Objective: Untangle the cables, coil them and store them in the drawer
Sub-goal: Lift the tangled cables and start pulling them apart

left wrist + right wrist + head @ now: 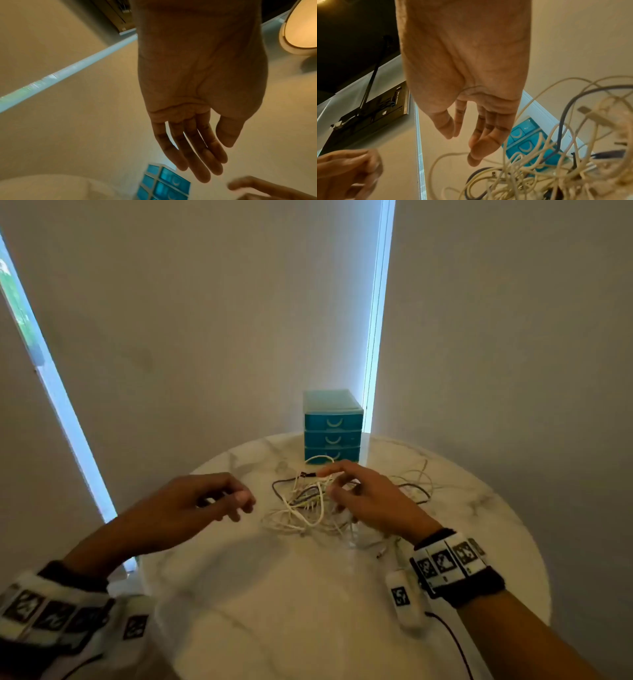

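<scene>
Tangle of white and dark cables heaped on marble tabletop, directly under right hand, fingers loosely spread, gripping nothing yet. Left hand hovering just left of pile, fingers relaxed, empty. Teal drawer unit just beyond fingertips, all drawers closed. Cables prob. light, limp, snag-prone; best taken at dark USB plug near right fingertips, w/ strand eased out end-first, not yanked.

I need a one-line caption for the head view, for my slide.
Both hands, left hand and right hand, open above tangled cables on a marble table, closed blue drawer unit behind.
</scene>
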